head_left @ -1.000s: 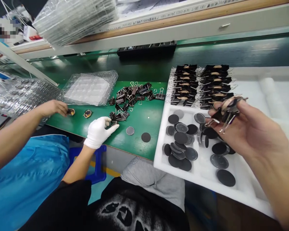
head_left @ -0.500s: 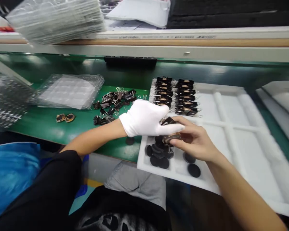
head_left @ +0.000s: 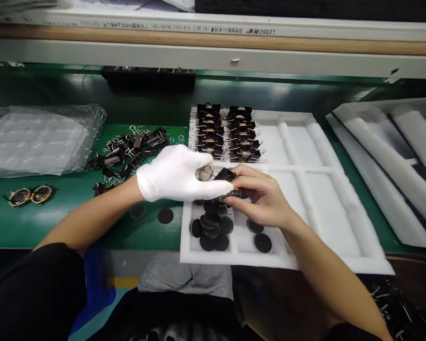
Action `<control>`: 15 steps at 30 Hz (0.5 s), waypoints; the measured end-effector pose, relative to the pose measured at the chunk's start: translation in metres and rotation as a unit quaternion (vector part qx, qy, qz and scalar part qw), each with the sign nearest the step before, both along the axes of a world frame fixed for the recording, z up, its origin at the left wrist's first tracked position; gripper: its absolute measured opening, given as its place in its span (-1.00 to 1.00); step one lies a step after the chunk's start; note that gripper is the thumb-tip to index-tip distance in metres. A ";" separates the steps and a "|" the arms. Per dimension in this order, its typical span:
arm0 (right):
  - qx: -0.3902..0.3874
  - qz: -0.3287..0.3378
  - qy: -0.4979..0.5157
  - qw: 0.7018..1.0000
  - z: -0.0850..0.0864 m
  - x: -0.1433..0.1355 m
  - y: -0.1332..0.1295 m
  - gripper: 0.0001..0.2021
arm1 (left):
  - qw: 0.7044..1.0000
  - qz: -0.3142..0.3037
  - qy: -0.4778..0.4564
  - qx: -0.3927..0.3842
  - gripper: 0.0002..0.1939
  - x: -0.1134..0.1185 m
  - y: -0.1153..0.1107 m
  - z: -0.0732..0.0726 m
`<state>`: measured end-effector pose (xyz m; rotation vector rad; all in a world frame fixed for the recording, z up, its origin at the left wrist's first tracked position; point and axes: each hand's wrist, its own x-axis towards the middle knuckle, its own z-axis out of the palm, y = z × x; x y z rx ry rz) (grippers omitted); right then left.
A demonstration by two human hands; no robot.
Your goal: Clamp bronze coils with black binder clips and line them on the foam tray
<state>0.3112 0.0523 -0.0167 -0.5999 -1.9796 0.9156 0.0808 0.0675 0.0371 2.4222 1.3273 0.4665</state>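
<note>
My left hand [head_left: 175, 175], in a white glove, curls around a black binder clip [head_left: 225, 175], with its wire handle between thumb and forefinger. Bare, my right hand [head_left: 264, 196] pinches the same clip and a dark round piece [head_left: 234, 193] just below it. The glove's thumb tip touches this piece. Part of a beige round item [head_left: 204, 173] shows beside the gloved fingers. Beneath my hands, several black discs [head_left: 213, 227] lie in the near compartments of a white foam tray [head_left: 209, 258]. Two columns of clipped round pieces [head_left: 243, 135] fill its far left part.
Loose binder clips [head_left: 138, 147] lie piled on the green table [head_left: 92, 232] to the left. Nearby are two gold-rimmed round pieces [head_left: 31, 195] and clear plastic trays [head_left: 39, 139]. White foam trays [head_left: 394, 156] lean at the right. A shelf edge [head_left: 213, 52] crosses above.
The view has swung to the right, so everything sits further left. My hands stay together on the clip and round piece, the glove's thumb and forefinger now slightly further apart.
</note>
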 end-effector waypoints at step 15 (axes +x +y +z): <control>-0.160 -0.065 -0.007 0.985 0.007 0.013 0.009 -0.88 | 0.999 -0.007 -0.035 0.026 -0.53 -0.014 0.014 -0.001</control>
